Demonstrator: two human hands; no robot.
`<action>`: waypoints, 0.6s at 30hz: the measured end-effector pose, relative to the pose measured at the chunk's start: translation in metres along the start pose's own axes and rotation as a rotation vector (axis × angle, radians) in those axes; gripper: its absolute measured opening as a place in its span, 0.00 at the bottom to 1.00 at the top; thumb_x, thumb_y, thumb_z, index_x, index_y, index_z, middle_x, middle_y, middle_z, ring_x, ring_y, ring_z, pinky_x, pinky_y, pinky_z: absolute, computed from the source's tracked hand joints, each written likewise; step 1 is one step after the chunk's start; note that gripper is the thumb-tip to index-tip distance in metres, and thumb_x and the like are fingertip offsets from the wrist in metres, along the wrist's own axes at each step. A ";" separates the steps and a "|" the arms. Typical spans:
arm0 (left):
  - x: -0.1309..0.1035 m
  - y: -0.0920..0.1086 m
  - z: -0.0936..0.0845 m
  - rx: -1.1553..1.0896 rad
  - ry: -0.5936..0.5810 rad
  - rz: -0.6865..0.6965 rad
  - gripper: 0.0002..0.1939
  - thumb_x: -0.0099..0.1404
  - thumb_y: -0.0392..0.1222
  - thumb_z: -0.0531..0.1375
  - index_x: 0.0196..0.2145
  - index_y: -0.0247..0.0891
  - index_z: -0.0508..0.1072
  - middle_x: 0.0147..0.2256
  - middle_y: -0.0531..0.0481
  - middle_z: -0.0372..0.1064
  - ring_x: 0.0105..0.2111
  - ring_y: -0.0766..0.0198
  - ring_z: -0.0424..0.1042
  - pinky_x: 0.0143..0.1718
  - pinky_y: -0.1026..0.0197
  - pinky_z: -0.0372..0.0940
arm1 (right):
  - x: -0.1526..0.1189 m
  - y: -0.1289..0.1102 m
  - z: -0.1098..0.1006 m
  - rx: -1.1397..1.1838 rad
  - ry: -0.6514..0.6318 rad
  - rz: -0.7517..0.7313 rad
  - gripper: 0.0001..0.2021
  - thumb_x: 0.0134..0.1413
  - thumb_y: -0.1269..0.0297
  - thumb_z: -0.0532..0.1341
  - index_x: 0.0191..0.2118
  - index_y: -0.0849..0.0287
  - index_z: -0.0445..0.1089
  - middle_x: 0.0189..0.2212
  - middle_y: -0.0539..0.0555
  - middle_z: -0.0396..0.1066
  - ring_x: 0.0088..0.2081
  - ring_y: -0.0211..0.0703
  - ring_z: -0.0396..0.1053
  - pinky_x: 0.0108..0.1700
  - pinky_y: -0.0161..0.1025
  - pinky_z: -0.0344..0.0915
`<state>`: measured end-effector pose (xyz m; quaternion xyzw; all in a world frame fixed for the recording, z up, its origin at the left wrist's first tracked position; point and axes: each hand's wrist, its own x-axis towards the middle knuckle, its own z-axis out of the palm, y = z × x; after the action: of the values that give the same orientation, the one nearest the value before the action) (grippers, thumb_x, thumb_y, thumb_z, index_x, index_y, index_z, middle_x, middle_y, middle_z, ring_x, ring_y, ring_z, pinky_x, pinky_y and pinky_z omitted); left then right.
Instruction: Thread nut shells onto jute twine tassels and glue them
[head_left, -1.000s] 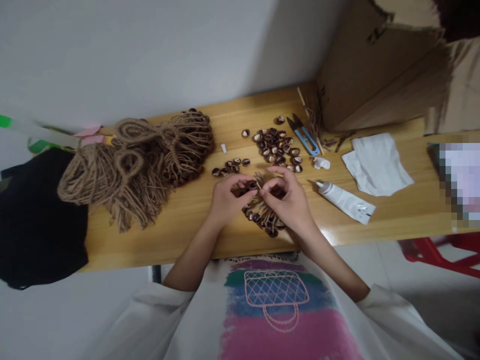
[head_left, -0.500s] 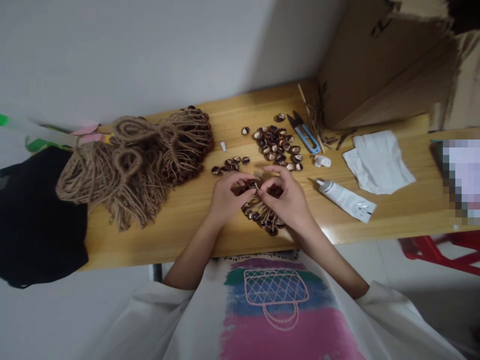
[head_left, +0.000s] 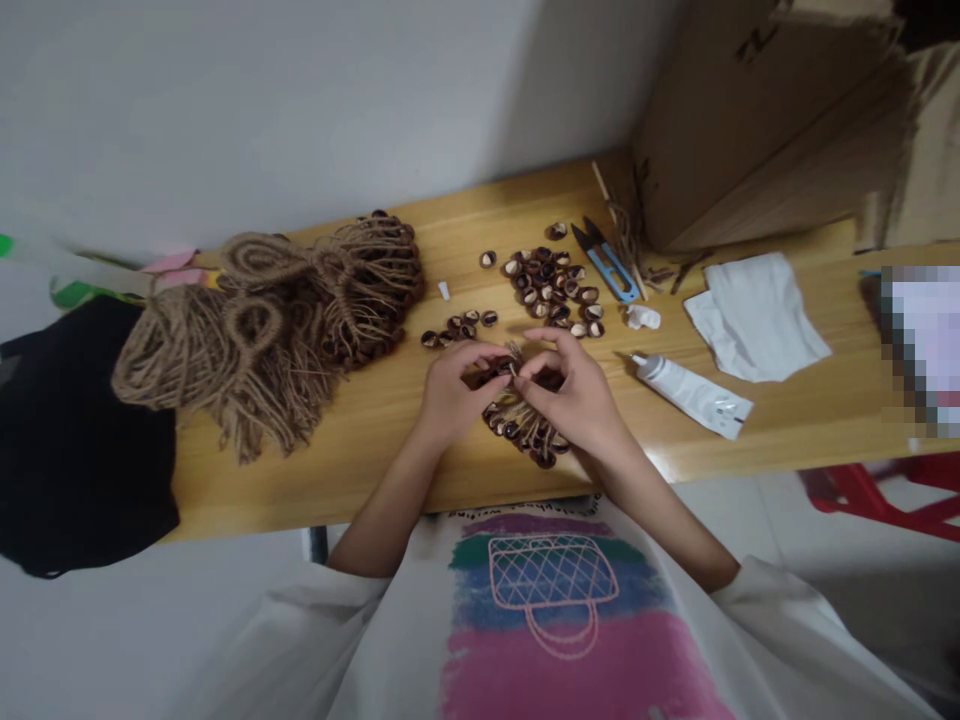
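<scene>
Brown jute-cord bundle fringed with dark, glossy half-nut shells (head_left: 523, 418): on the yellow wooden worktop (head_left: 262, 492), bodyward of both grips. Long axis runs from the fingertips toward the person, slanting slightly right; shelled edge points bodyward, loose cord tuft away. Right hand (head_left: 574, 385) nearer, overlapping the bundle's right side; left hand (head_left: 459, 395) just beside its upper left. Left grip: thumb and fingers clamped on a small dark-brown shell (head_left: 505, 366). Right grip: thumb and index apparently pinched together on a thin pale cord (head_left: 514, 369) at that shell.
</scene>
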<state>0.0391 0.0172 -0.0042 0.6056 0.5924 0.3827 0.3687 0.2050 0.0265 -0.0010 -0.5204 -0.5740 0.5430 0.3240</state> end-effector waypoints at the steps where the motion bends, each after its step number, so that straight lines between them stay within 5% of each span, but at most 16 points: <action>1: 0.000 0.000 0.000 -0.001 0.003 0.001 0.13 0.53 0.28 0.66 0.37 0.40 0.78 0.34 0.52 0.76 0.33 0.65 0.71 0.39 0.61 0.67 | 0.000 0.000 0.000 0.008 0.001 -0.001 0.25 0.48 0.66 0.61 0.54 0.61 0.59 0.29 0.46 0.69 0.34 0.35 0.69 0.44 0.34 0.62; 18: 0.000 -0.001 0.000 0.002 0.011 -0.001 0.12 0.53 0.29 0.66 0.36 0.39 0.78 0.34 0.51 0.76 0.32 0.65 0.71 0.38 0.62 0.68 | -0.001 0.002 -0.002 0.080 0.011 -0.005 0.25 0.47 0.63 0.60 0.53 0.61 0.59 0.30 0.48 0.70 0.34 0.35 0.69 0.43 0.35 0.61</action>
<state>0.0389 0.0175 -0.0048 0.6036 0.5949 0.3853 0.3650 0.2073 0.0262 -0.0023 -0.5085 -0.5512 0.5621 0.3489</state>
